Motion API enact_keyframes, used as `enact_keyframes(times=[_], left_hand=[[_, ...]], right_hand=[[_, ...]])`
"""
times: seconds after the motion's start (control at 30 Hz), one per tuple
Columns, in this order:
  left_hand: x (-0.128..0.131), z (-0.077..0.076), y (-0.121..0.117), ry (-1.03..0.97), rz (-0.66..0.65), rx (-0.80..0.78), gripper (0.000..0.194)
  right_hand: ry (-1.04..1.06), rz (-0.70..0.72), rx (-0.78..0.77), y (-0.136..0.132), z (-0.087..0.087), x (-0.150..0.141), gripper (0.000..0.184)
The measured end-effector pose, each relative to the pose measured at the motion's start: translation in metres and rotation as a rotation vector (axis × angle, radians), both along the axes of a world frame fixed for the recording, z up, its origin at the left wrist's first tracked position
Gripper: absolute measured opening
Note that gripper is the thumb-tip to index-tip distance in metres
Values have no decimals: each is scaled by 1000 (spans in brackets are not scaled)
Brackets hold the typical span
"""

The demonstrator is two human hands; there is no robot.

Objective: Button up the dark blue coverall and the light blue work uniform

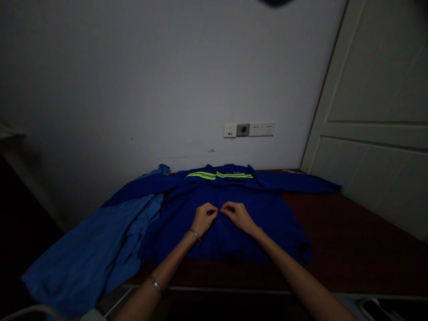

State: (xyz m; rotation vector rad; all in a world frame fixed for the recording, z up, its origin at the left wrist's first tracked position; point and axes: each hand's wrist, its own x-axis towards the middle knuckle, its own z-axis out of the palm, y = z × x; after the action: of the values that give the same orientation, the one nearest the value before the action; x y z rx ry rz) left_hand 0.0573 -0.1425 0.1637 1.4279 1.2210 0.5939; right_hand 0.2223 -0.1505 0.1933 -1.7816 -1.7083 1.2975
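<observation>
the dark blue long-sleeved cloth jacket with yellow-green reflective stripes (227, 245) lies spread on the dark red-brown bench (347, 236), its striped part towards the wall (150, 89). the left hand (203, 219) and right hand (239, 216) are close together over its middle, each grip narrow, thumb and fingertips brought together; i can't tell whether any cloth is caught between them. if only a sliver is pinched, it could easily slip out, and uneven pulls might skew the front or ruck it up. one jacket sleeve lies over the lighter blue cloth garment (90, 249), so a tug there could drag both. that garment seems to droop past the bench's near edge, and its own weight might draw it down. the dim light could hide a crease.
</observation>
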Motion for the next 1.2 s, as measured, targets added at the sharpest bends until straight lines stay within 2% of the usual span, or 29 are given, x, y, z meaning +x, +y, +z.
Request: enact_keyframes(times=[0.2, 0.43, 0.7, 1.03, 1.2], left_hand=[[4, -2, -2, 64, -1, 67, 11], [5, 0, -10, 203, -69, 255, 9], [2, 4, -14, 256, -175, 378, 10], [-3, -1, -15, 216, -175, 372, 9], [-1, -7, -17, 150, -77, 253, 12]], right_hand=[[31, -125, -120, 2, -1, -3, 14], [109, -202, -197, 0, -6, -5, 23], [131, -210, -259, 0, -11, -1, 12], [105, -163, -221, 2, -6, 0, 11], [132, -137, -218, 0, -8, 1, 12]])
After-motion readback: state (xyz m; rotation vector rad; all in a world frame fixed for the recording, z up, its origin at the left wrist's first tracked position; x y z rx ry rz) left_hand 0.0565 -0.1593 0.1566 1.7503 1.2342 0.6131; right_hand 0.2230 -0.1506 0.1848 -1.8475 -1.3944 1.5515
